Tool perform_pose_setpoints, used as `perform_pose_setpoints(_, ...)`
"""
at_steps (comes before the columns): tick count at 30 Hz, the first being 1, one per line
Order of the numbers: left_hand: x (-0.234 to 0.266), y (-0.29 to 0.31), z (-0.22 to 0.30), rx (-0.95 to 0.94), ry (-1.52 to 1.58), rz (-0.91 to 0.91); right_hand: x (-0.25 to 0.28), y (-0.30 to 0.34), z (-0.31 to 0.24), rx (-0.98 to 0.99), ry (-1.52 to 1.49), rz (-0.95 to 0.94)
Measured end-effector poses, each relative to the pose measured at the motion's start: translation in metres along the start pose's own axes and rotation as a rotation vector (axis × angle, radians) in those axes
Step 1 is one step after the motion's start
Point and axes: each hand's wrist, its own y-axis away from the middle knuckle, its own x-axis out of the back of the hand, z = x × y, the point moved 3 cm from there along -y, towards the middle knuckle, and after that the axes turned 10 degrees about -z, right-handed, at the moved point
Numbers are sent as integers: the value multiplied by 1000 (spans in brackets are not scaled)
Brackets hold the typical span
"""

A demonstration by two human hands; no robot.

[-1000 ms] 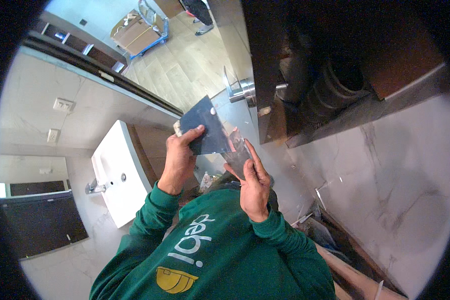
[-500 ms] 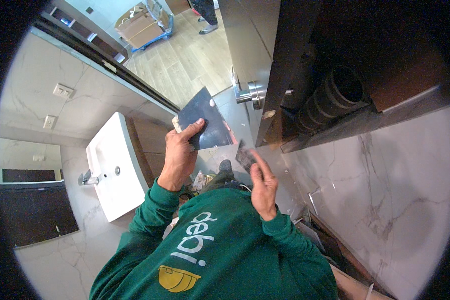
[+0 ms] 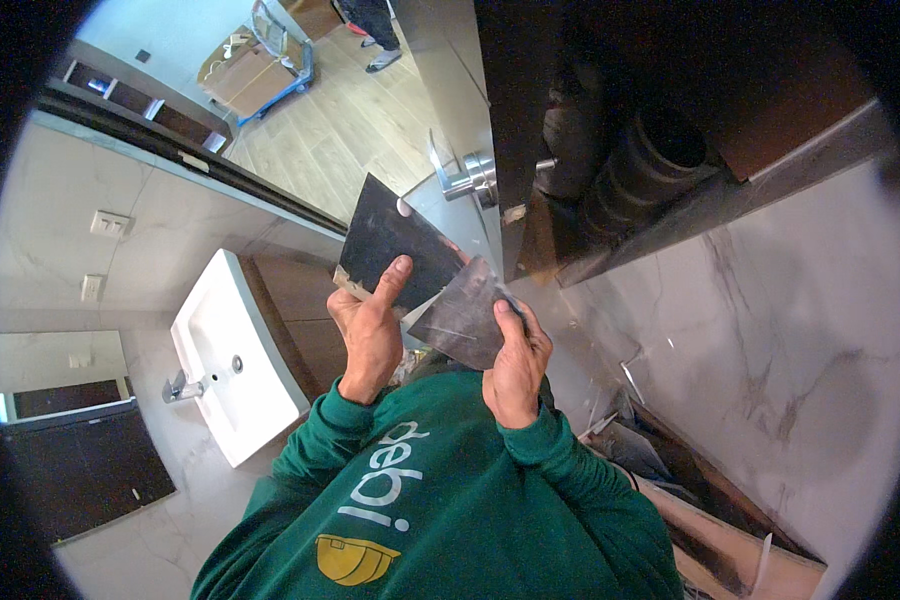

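Filling the near end, a green fabric sweatshirt (image 3: 470,490) is seen, bunched at the cuffs; just past it the bare hands are held apart, each clamped on its own flat piece. A dark, smooth, four-cornered plate (image 3: 388,228) is gripped by the left hand (image 3: 372,338), thumb laid on its face; a white blob (image 3: 403,207) is stuck near its upper edge, and its lower left edge looks kinda pale and crusty. A thin grey sheet (image 3: 458,318), scuffed and sharp-cornered, is pinched in the right hand (image 3: 517,368); its top corner is held right by the dark plate's edge, though whether they touch can't be told. Off left, a glossy white rectangular basin (image 3: 202,335) is set against a brown cabinet (image 3: 290,312); on the right, a marble-look surface (image 3: 760,320) is streaked with grey veins. Further out, a shiny metal lever handle (image 3: 478,180) is mounted on a door (image 3: 448,75); past the doorway, a cardboard box (image 3: 250,85) is carried by a blue cart (image 3: 282,100) on pale wood-look planks (image 3: 335,135).
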Motion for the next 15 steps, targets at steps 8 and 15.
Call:
perform_pose_setpoints(8, -10, 15, 1, -20, -47, -18, 4, -7, 1, 58, 134, -11)
perform_pose_setpoints(15, 26, -13, -2, 175, -400, 106, 44, -22, -7, 93, 160, -161)
